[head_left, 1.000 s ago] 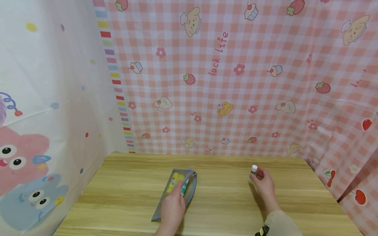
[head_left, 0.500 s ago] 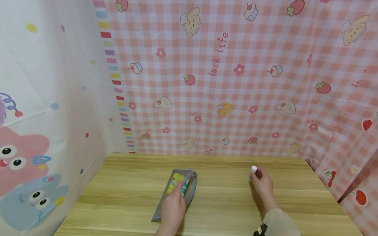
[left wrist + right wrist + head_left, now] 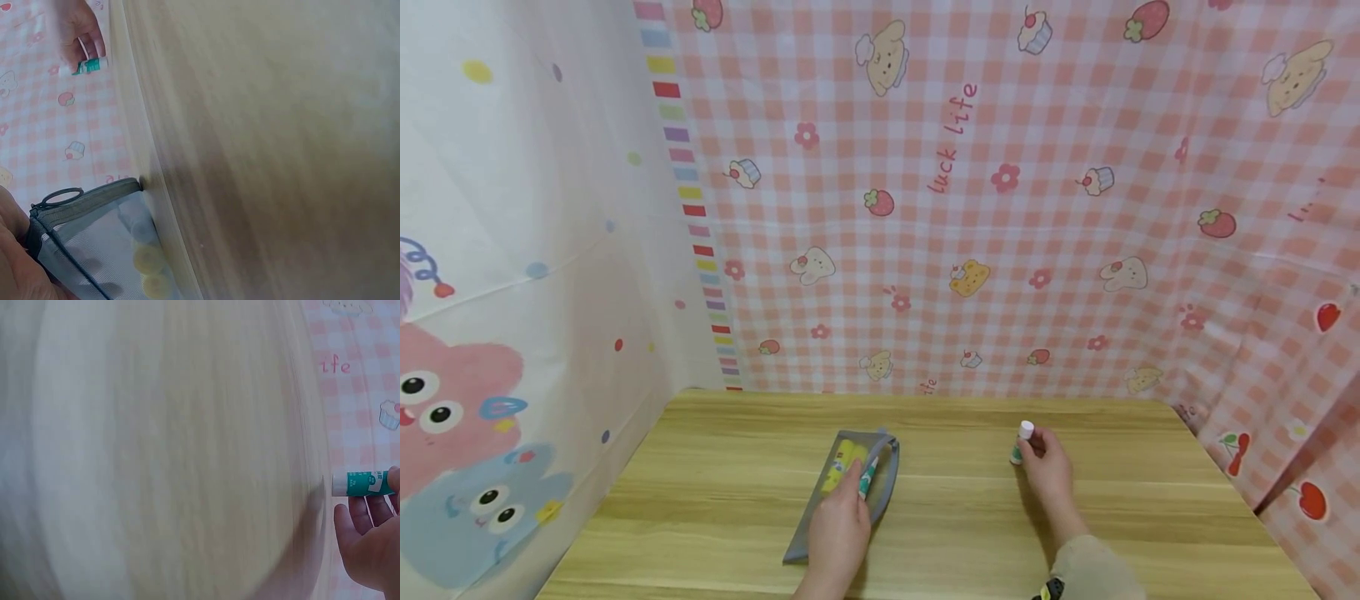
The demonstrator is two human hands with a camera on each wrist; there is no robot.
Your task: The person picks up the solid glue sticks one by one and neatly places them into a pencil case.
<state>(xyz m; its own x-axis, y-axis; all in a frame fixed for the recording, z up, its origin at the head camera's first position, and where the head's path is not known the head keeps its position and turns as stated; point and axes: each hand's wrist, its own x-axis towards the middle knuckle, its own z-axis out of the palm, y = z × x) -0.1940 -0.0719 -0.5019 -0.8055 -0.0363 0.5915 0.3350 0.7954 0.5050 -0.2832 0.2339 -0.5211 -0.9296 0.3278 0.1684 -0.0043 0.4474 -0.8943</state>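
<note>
My left hand (image 3: 838, 525) grips a grey mesh zipper pouch (image 3: 805, 525) lying towards the table's middle, thumb on top. Through the mesh show yellow tube-like items (image 3: 846, 454) and, beside them, a green-and-white one (image 3: 868, 477). In the left wrist view the zipper edge with its pull loop (image 3: 62, 197) and the round yellow ends (image 3: 149, 259) are visible. Further right, my right hand (image 3: 1051, 473) pinches an upright glue stick (image 3: 1017, 452) with a white cap and green label. The right wrist view has the glue stick (image 3: 359, 483) between thumb and fingers.
A wood-grain table (image 3: 955, 517) lies beneath both hands. Behind it hangs a pink checked cloth (image 3: 925, 250), and a white printed cloth (image 3: 587, 333) closes off the left side.
My right hand has moved a little to the left with the glue stick, towards the pouch. My left hand and the pouch have stayed in place.
</note>
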